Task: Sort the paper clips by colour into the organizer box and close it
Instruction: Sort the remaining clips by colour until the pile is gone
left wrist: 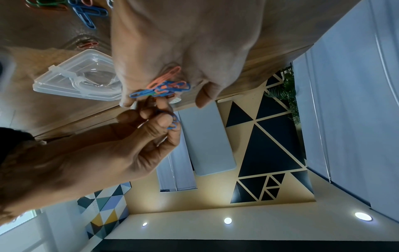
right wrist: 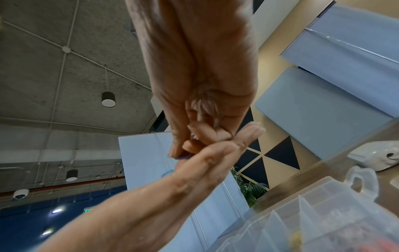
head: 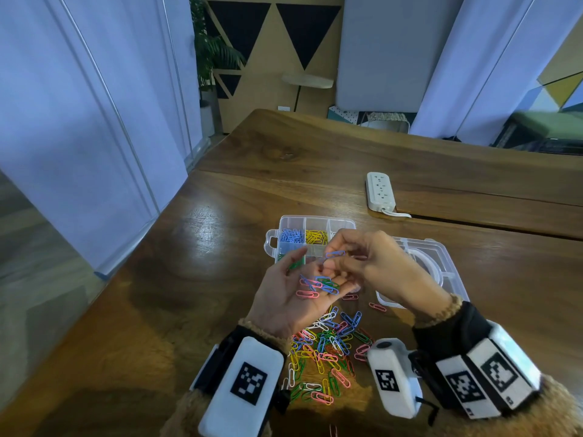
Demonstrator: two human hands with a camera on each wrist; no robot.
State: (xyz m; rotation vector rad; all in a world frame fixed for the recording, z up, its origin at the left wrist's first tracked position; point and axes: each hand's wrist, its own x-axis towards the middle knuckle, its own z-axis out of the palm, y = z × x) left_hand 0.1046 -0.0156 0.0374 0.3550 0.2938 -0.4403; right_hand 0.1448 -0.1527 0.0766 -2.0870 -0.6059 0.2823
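Observation:
My left hand (head: 315,274) is held palm up above the table, fingers relaxed, with several blue, pink and green paper clips (head: 318,285) lying in the palm (left wrist: 166,85). My right hand (head: 347,257) reaches over it and pinches one blue clip (head: 334,254) between thumb and fingertips (left wrist: 173,122). Behind the hands stands the clear organizer box (head: 315,219), open, with blue clips (head: 291,236), yellow clips (head: 315,236) and green ones (head: 296,264) in separate compartments. Its lid (head: 441,263) lies flat to the right. A mixed pile of loose clips (head: 325,351) lies near the wrists.
A white power strip (head: 380,192) with its cord lies farther back on the wooden table (head: 220,279). Two stray pink clips (head: 377,307) lie by the lid's near corner. The table's left edge runs diagonally beside grey partition panels.

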